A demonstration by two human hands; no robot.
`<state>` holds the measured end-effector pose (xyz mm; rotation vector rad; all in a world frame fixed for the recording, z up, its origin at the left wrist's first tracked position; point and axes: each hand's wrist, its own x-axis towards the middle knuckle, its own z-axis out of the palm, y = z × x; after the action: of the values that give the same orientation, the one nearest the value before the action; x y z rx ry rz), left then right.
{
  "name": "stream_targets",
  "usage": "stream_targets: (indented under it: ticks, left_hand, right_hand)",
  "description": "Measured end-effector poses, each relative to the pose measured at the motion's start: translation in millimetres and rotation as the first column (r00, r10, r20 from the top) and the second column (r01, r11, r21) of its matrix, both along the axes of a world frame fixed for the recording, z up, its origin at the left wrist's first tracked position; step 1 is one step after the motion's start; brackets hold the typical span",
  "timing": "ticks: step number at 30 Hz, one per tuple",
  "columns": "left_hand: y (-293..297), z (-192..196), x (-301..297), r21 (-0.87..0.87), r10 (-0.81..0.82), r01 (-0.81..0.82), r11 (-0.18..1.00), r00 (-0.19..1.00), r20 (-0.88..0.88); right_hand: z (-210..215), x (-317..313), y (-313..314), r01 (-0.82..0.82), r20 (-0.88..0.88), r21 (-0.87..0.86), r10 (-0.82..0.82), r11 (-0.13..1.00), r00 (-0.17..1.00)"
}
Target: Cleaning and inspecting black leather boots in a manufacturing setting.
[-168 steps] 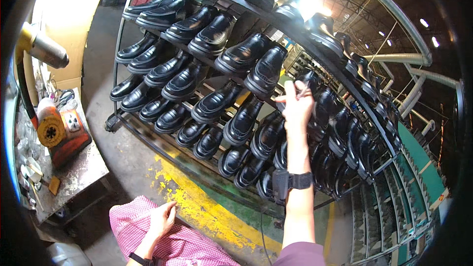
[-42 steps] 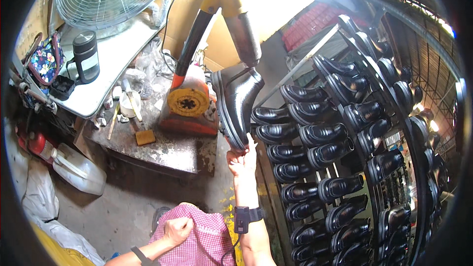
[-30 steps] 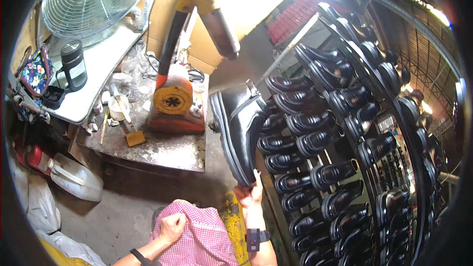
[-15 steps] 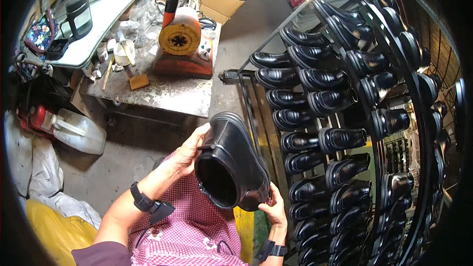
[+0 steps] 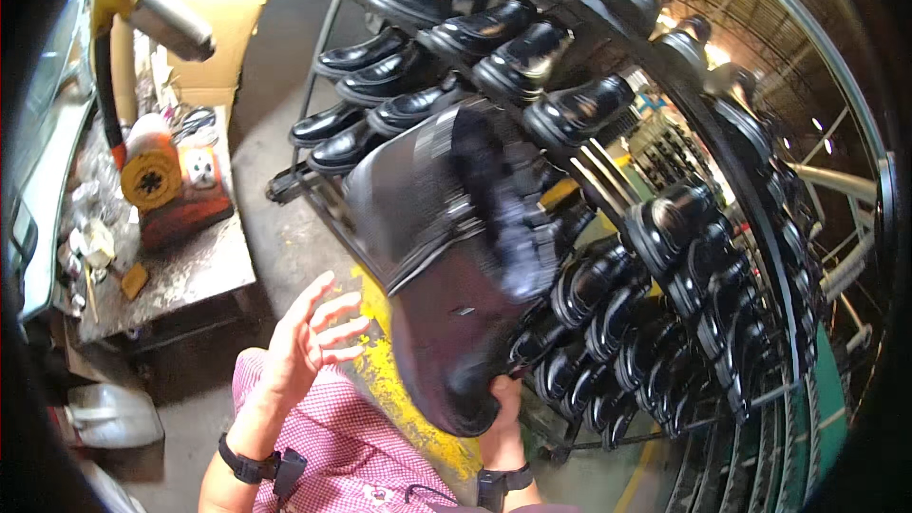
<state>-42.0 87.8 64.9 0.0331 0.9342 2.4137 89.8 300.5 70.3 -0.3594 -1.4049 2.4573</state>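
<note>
A black leather boot [image 5: 432, 323], blurred by motion, hangs in front of me with its opening towards the upper right. My right hand [image 5: 503, 423] grips it low down, by the rounded toe end; most of the fingers are hidden behind it. Off to the left of the boot, my left hand [image 5: 318, 332] is apart from it, with fingers spread and nothing in them. Just behind the boot stands a metal rack [image 5: 328, 47] loaded with many black shoes [image 5: 584, 109], partly covered by the boot.
At the left a worn workbench [image 5: 180, 280] carries an orange machine [image 5: 195, 204] with a yellow round part, plastic bags and a tan block [image 5: 134, 280]. A white plastic jug [image 5: 114, 415] is on the floor below. Yellow paint [image 5: 418, 418] marks the floor by my knees.
My left hand has let go of the boot and opened. My right hand still holds it, now turned and closer to the rack. The view has swung right, towards the rack.
</note>
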Motion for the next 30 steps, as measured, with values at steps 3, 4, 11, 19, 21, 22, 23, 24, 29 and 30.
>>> stream_targets:
  ticks: [3, 4, 11, 19, 21, 22, 23, 24, 29, 30]
  left_hand:
    - [7, -51, 8, -0.127, -0.099, 0.099, 0.987, 0.995, 0.001]
    - [10, -71, 12, -0.145, -0.085, 0.089, 0.985, 0.996, 0.035]
    - [26, -136, 47, -0.346, -0.077, 0.077, 0.935, 0.997, 0.013]
    - [25, -148, 53, -0.442, -0.088, 0.029, 0.896, 0.99, -0.113]
    - [28, -146, 54, -0.429, -0.099, 0.031, 0.903, 0.986, -0.137]
    - [24, -148, 54, -0.436, -0.093, 0.029, 0.899, 0.988, -0.127]
    - [21, -148, 53, -0.456, -0.089, 0.005, 0.89, 0.983, -0.161]
    - [22, -147, 54, -0.464, -0.097, -0.009, 0.886, 0.974, -0.204]
    - [19, -148, 55, -0.479, -0.08, -0.044, 0.877, 0.969, -0.235]
    - [19, -147, 55, -0.495, -0.092, -0.014, 0.869, 0.978, -0.188]
  right_hand:
    - [25, -3, 4, 0.326, -0.08, -0.111, -0.336, 0.939, 0.938]
    - [44, -12, 0, 0.406, -0.196, 0.02, -0.395, 0.914, 0.898]
    - [108, -61, 21, 0.748, -0.335, 0.235, -0.67, 0.621, 0.662]
    - [135, -130, 80, 0.842, -0.418, 0.187, -0.735, 0.507, 0.535]
    - [148, -154, 112, 0.887, -0.493, 0.107, -0.751, 0.449, 0.44]
    - [156, -166, 111, 0.887, -0.389, 0.2, -0.797, 0.417, 0.463]
    - [163, -173, 111, 0.873, -0.284, 0.295, -0.837, 0.389, 0.468]
    - [164, -174, 132, 0.815, -0.239, 0.349, -0.797, 0.463, 0.555]
    - [121, -183, 113, 0.818, -0.563, 0.442, -0.595, 0.369, 0.573]
    - [116, -188, 90, 0.796, -0.6, 0.467, -0.523, 0.385, 0.605]
